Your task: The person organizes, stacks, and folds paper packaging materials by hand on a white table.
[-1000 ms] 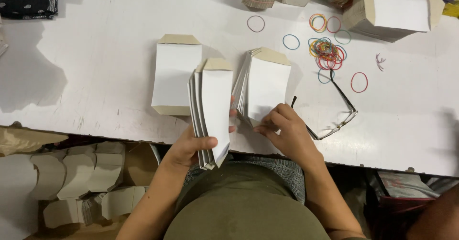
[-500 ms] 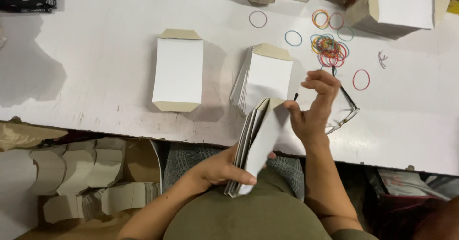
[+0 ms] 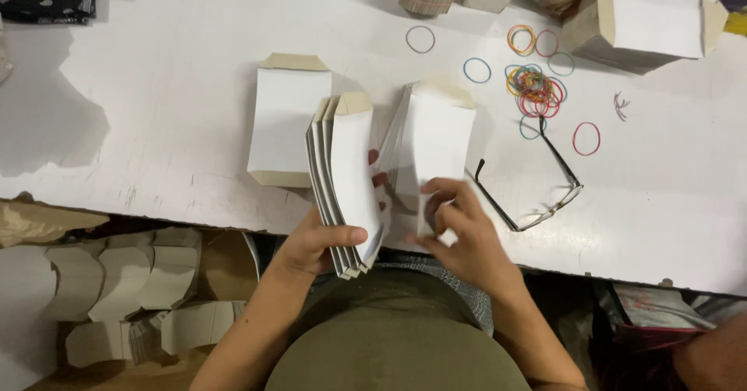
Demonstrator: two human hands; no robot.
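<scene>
Gripping card bundle (image 3: pixel 346 181) edge-up in left hand (image 3: pixel 315 243), long axis pointing away toward table's (image 3: pixel 156 126) far side, just left of card stack (image 3: pixel 436 146). Pinching stack's near edge with right hand (image 3: pixel 459 227).

Left hand (image 3: pixel 323 239) curled in a firm grip, thumb across — right hand (image 3: pixel 459 224) bent, fingertips pinching.
</scene>
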